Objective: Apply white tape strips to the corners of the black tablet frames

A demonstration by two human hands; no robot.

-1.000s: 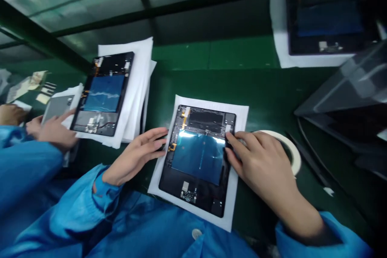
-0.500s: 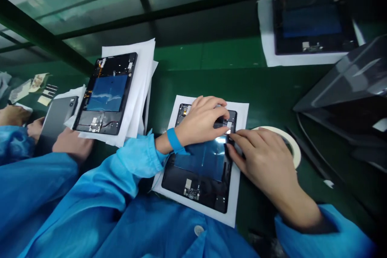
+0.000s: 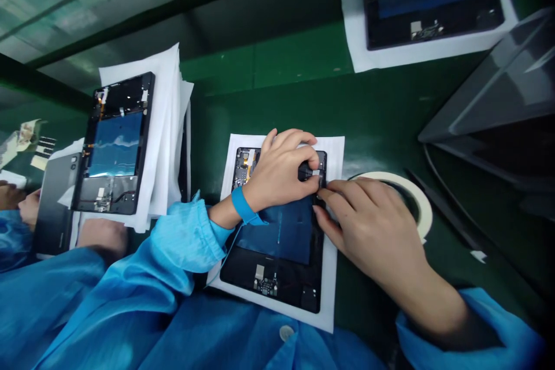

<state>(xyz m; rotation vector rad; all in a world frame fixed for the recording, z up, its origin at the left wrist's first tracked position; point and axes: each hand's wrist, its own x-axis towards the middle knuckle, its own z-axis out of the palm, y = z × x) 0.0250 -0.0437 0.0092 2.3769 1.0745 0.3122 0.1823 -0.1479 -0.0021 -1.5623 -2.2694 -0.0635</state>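
Note:
An opened tablet (image 3: 299, 286) with a blue-covered battery (image 3: 277, 237) lies on white paper (image 3: 327, 300) before me. My left hand (image 3: 281, 173), with a blue wrist strap (image 3: 243, 206), rests across its upper half. The thumb and forefinger curl together near the tablet's upper right edge. My right hand (image 3: 373, 225) reaches in from the right, its thumb and fingertips bent together at that same edge, almost touching my left thumb. Whatever is between the fingertips of either hand is too small or hidden to make out.
Another opened tablet (image 3: 116, 139) lies on stacked paper (image 3: 162, 144) at left. A third tablet (image 3: 433, 6) sits on paper at the back right. A tape roll (image 3: 427, 214) lies beside my right hand, near a clear plastic box (image 3: 485, 87). At far left, a co-worker's hand (image 3: 30, 208) is by a grey tablet (image 3: 56, 202).
The view has shifted, so surrounding things sit further left or higher. Both hands stay at the tablet's upper right edge, their fingers only slightly moved.

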